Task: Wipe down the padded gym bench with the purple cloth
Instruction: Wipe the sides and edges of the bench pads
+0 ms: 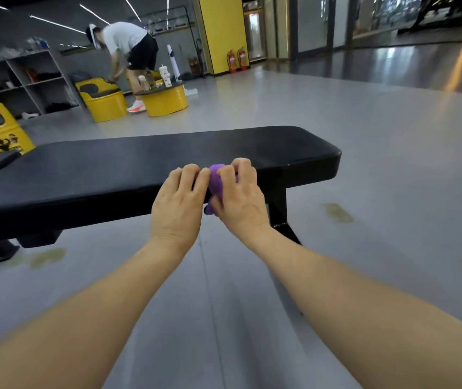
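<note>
**Gripping the cloth at the bench edge, wiping not yet evident**

Bunched into a small wad, the purple cloth [216,179] sits between my two hands, at the near edge of the padded gym bench [112,169]. My right hand [239,197] has its fingers curled over the wad and grips it; a purple tail pokes out below my palm. My left hand [177,203] lies just beside it, fingertips curled at the cloth's left side, apparently pinching it.

Progress, as I judge it: the cloth is gathered, not spread, so I take this as readying or refolding. Nearly the whole pad stretches away to the left of my hands and a shorter part to the right. No damp streak or wiped band shows, so I cannot say any portion is done.

Limits of view: most of the cloth is hidden under my fingers. The bench's left end is cut off, its underside is in shadow. Beyond my hands, a person [128,49] bends over yellow drum seats [165,102], somewhat blurred.
</note>
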